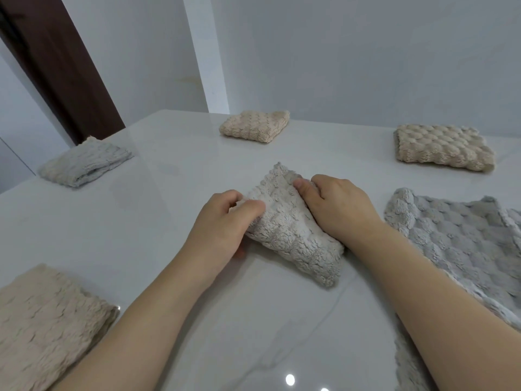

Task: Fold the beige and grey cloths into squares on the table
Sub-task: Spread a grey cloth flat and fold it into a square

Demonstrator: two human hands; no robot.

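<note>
A pale beige-grey fluffy cloth [293, 230] lies folded into a narrow band at the middle of the white table [169, 221]. My left hand [222, 224] pinches its left edge between thumb and fingers. On the far right corner of the cloth, my right hand [335, 206] grips with the thumb on top. A grey bubble-textured cloth [462, 244] lies spread flat to the right, partly under my right forearm. Folded beige squares rest at the back centre [255, 126] and back right [442, 146].
A folded grey cloth [84, 162] sits at the table's left edge. A beige cloth [45, 323] lies at the near left corner. Grey walls and a dark brown door frame [56, 66] stand behind the table.
</note>
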